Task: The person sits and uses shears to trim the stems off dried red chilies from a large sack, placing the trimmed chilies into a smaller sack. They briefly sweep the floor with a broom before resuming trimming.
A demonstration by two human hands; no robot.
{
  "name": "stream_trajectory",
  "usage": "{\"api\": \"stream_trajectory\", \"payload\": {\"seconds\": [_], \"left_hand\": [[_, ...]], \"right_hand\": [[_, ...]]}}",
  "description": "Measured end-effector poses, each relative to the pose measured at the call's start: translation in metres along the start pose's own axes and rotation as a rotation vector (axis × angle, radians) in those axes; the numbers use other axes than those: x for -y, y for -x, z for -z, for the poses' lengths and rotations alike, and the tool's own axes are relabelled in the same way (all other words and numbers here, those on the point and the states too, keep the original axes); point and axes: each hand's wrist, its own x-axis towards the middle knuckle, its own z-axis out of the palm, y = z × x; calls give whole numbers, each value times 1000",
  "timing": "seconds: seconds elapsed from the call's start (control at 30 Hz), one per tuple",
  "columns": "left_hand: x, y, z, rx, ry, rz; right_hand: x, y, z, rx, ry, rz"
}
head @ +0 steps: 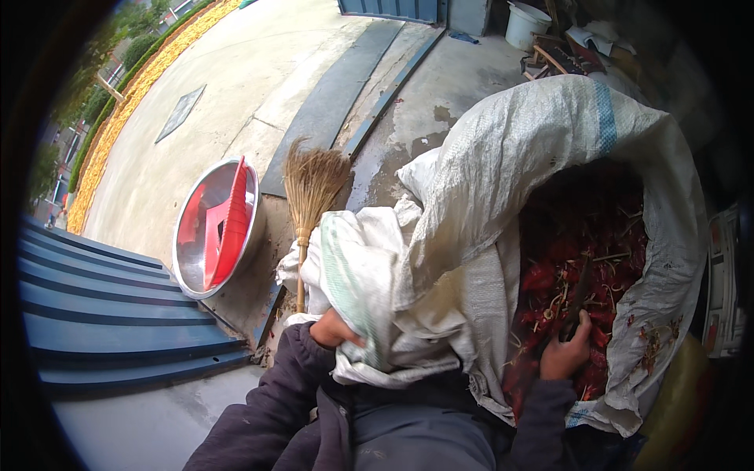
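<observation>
My left hand grips the gathered edge of a white woven sack with a pale green stripe, which lies over my lap. To the right, a larger white woven sack with a blue stripe stands with its mouth wide and its rim folded back. Red dried chili peppers with pale stems fill it. Inside that mouth, my right hand holds a dark, narrow bladed tool, pointing away from me over the peppers. Its exact kind cannot be made out.
A straw broom stands beside the green-striped sack. Left of it, a metal basin holds a red plastic scoop. Blue corrugated metal panels border the left. A white bucket and wooden pieces stand at the back right.
</observation>
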Motion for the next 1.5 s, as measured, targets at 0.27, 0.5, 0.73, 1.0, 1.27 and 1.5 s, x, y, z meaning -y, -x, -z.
{"api": "stream_trajectory", "payload": {"seconds": [0.27, 0.5, 0.73, 1.0, 1.27, 1.5], "left_hand": [[22, -61, -28, -220, -1038, -224], [239, -100, 4, -196, -1334, -4], [263, -110, 7, -212, -1262, 259], [67, -37, 73, -595, -1142, -1], [-199, -11, 46, -861, -1163, -559], [-370, 0, -6, -938, -1343, -998]], "right_hand": [[0, 2, 2, -2, 18, -25], [-1, 4, 4, 7, 38, -29], [-3, 3, 5, 17, 44, -14], [-5, 6, 5, 20, 31, -16], [-4, 1, 12, 51, 9, -88], [-1, -6, 14, -53, -312, -233]]}}
